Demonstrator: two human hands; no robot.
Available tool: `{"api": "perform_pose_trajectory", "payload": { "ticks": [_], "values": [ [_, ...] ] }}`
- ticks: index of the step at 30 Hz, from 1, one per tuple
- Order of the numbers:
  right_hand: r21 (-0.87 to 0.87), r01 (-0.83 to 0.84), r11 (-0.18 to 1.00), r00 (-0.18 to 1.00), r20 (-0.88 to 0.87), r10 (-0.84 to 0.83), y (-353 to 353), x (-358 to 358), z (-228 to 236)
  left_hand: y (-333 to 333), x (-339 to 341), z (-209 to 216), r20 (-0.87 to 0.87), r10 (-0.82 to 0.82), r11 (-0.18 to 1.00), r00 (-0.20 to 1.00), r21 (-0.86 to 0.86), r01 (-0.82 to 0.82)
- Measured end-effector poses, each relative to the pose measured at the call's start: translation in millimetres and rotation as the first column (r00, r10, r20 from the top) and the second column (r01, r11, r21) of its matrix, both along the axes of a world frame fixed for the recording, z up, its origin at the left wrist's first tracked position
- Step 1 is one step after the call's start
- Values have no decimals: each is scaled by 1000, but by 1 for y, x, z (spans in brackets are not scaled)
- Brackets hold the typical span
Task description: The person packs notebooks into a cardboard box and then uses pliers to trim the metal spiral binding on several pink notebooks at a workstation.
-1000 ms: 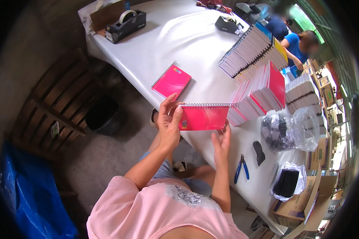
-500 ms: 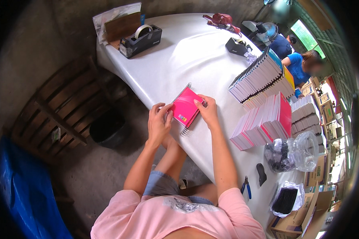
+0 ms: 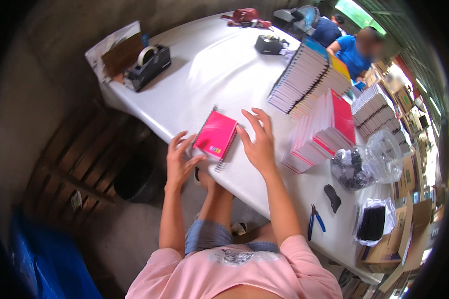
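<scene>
My pink spiral notebook lies flat near the counter edge at frame centre, my left hand steadying its lower corner, probably touching, my right hand beside it, fingers spread, gripping nothing.

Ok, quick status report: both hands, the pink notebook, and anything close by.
Left hand open, fingertips at pink spiral notebook. Right hand open beside its other edge. Notebook flat at table edge. Notebook stacks close right.
</scene>
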State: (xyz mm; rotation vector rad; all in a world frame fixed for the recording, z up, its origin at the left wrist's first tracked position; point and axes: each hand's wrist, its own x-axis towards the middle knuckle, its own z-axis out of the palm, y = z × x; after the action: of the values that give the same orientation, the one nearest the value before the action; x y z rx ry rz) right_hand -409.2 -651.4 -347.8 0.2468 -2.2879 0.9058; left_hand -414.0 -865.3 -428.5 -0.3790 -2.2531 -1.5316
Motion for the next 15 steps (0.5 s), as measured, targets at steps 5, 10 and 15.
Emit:
{"api": "perform_pose_trajectory", "payload": {
  "ticks": [5,10,15],
  "values": [
    [48,619,784,675,-541,-501,92,88,109,-2,8,14,-80,275,959,958,98,-267],
    [-41,670,741,738,141,-660,175,85,118,29,24,50,-163,281,955,946,144,-259],
    [-114,565,817,804,299,-514,182,85,128,54,41,81,-403,167,985,900,34,-168]
  ]
}}
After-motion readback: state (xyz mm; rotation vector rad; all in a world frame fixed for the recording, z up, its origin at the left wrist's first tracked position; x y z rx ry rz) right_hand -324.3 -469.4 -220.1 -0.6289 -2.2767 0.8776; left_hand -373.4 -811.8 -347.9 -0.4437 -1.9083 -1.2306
